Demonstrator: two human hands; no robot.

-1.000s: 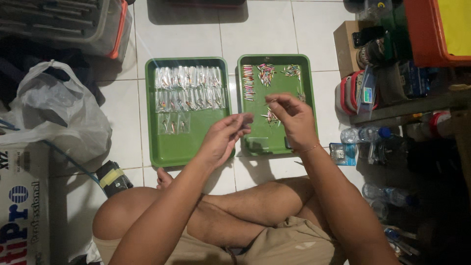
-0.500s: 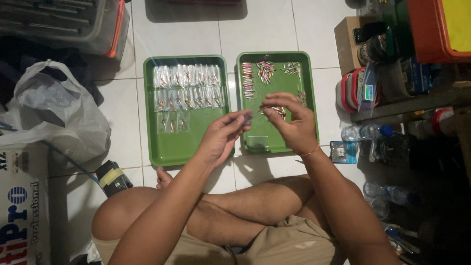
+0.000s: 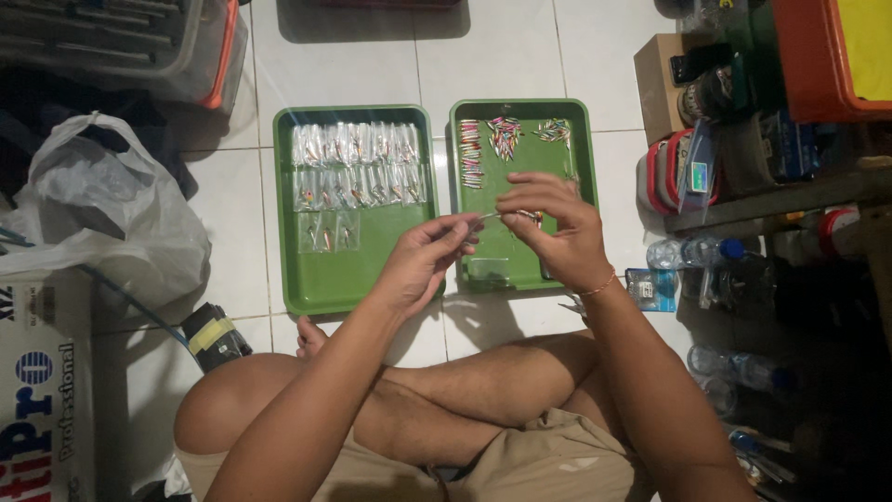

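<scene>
Two green trays lie side by side on the white tile floor. The left tray (image 3: 353,279) holds rows of small clear packets (image 3: 353,163) with little coloured pieces inside. The right tray (image 3: 585,177) has loose small coloured pieces (image 3: 502,135) in piles at its far end. My left hand (image 3: 423,260) and my right hand (image 3: 548,228) meet above the right tray's near half, pinching a small clear packet (image 3: 492,217) between them; the right fingers also hold a small coloured piece at its mouth. I sit cross-legged behind the trays.
A white plastic bag (image 3: 102,223) and a cardboard box (image 3: 42,390) stand at the left. A roll of tape (image 3: 214,335) lies by my knee. At the right are a brown box (image 3: 664,79), round containers, water bottles (image 3: 692,253) and an orange crate (image 3: 827,56).
My hands have drawn closer together over the right tray, and the right hand has come back from the tray toward the left hand with a small piece.
</scene>
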